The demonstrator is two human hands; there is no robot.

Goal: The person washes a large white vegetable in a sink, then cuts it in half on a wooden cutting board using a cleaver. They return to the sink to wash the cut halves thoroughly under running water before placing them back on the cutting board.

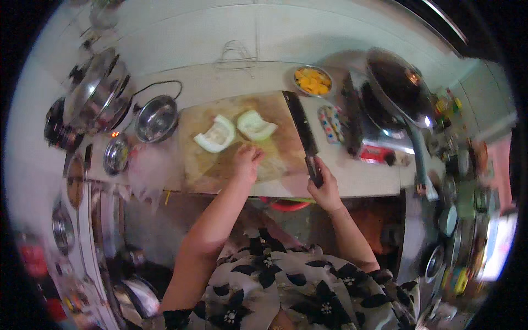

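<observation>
Two pieces of pale green-white melon or gourd lie on a worn wooden cutting board point(264, 103). The left piece point(226, 132) is curved with a hollowed middle; the right piece point(256, 125) lies just beside it, apart from it. My left hand point(247, 159) is over the board just below the pieces, its fingers bent; whether it holds anything is unclear. My right hand point(326, 185) grips the black handle of a kitchen knife point(301, 123), whose long dark blade points away from me along the board's right edge.
Behind the board's right side stands a bowl of orange-yellow chunks point(312, 81). A gas stove point(375, 152) with a lidded pan point(396, 88) is at the right, a patterned cloth point(331, 123) beside it. Metal bowls point(156, 119) and stacked pots point(97, 90) stand at the left.
</observation>
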